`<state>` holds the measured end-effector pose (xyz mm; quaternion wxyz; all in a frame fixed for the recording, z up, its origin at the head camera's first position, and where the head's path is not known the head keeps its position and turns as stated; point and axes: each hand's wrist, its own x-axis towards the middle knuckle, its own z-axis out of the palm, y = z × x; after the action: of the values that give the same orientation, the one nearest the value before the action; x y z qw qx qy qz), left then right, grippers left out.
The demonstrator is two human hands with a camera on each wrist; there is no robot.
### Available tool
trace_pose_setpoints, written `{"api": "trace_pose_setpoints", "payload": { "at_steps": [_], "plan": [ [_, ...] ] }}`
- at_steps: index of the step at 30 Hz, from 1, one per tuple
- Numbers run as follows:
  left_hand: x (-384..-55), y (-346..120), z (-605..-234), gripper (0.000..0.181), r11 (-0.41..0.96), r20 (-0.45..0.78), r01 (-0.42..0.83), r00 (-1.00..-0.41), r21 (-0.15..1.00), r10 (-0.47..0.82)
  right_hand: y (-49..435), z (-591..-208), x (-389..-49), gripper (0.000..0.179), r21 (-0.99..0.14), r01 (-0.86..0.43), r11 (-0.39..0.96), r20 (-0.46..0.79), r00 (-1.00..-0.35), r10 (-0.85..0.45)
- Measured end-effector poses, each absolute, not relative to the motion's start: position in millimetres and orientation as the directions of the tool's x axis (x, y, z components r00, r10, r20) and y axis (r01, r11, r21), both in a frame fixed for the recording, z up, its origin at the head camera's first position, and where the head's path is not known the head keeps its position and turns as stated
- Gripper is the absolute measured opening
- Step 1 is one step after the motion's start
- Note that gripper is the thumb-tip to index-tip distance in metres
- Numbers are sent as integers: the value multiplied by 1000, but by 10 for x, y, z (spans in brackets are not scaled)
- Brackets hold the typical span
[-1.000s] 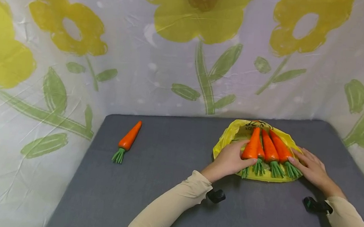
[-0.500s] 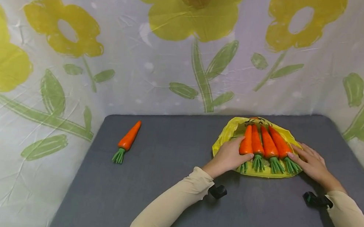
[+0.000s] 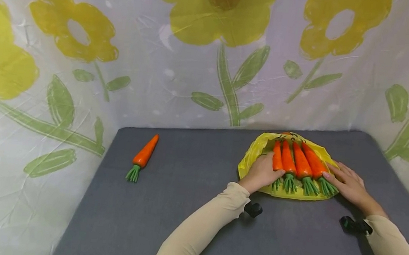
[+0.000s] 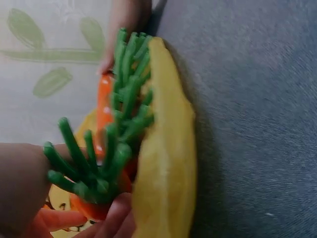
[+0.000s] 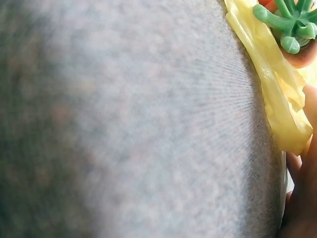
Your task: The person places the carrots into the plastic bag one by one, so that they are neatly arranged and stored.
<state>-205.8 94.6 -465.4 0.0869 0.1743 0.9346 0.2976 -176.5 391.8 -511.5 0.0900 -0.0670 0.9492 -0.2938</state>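
Several orange carrots [image 3: 302, 160] with green stem tufts lie side by side in a yellow plastic bag [image 3: 332, 159], whose mouth faces the person. My left hand [image 3: 262, 169] reaches in at the bag's left side and holds the leftmost carrot [image 3: 278, 156], its thumb over the top end. In the left wrist view, fingers [image 4: 116, 215] curl close under that carrot's tuft [image 4: 91, 171]. At the bag's right side, my right hand [image 3: 349, 186] holds the edge, with its thumb inside against the rightmost carrot [image 3: 313, 159]. The other fingers lie along the outside of the bag.
One more carrot [image 3: 144, 154] lies alone on the left of the grey table [image 3: 184, 175], tip pointing away. Behind and beside the table hangs a pale cloth [image 3: 150, 76] printed with yellow flowers. A black wrist camera [image 3: 253, 209] sits at the left cuff.
The leftmost carrot has shifted down and left into the bag beside the others, with my left hand on it. The right hand has hardly moved. The lone carrot stays put.
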Motion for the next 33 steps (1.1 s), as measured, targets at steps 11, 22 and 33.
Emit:
{"api": "trace_pose_setpoints", "payload": {
  "at_steps": [11,22,33],
  "plan": [
    [-2118,962,-4813,62,807,-105,203,-945,554,310,3930,-5103,-1807,67,-582,-69,810,-136,-974,-180],
    [-2119,1023,-4859,69,849,-140,156,-956,505,258,3953,-5102,-1785,67,-610,-50,791,-164,-969,-187],
    [-2106,1062,-4854,70,869,-111,144,-969,473,221,3962,-5094,-1808,68,-636,-42,771,-166,-968,-190]
  ]
}}
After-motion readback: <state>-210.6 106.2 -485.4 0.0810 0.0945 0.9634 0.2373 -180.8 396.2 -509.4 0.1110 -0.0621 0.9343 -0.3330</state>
